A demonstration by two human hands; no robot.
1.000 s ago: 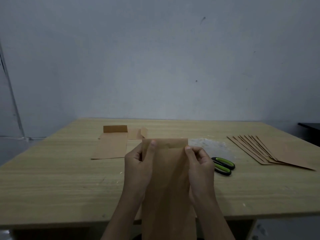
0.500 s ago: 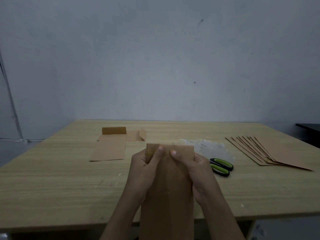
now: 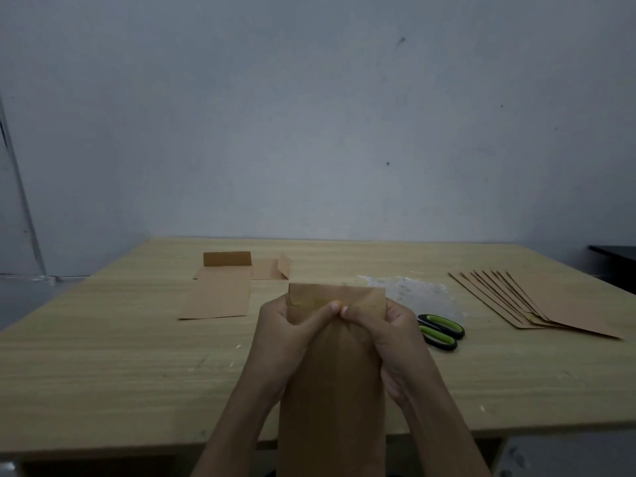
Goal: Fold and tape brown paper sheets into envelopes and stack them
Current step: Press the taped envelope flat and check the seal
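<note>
I observed the brown paper envelope [image 3: 330, 390] held over the near edge of the table [image 3: 103, 356], just left of the scissors [image 3: 440, 330]. The left hand [image 3: 285, 328] gripped its left side and the right hand [image 3: 389, 332] its right side, thumb tips meeting on the front near the top. Folded envelopes [image 3: 216, 294] lay well left of the scissors, farther back. Fanned flat sheets [image 3: 550, 301] lay to the scissors' right.

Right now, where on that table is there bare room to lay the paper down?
The near-left table is bare, from the front edge up to the flat envelopes. Another bare strip lies in front of the scissors and fanned sheets. Clear film crowds the spot behind the scissors.
</note>
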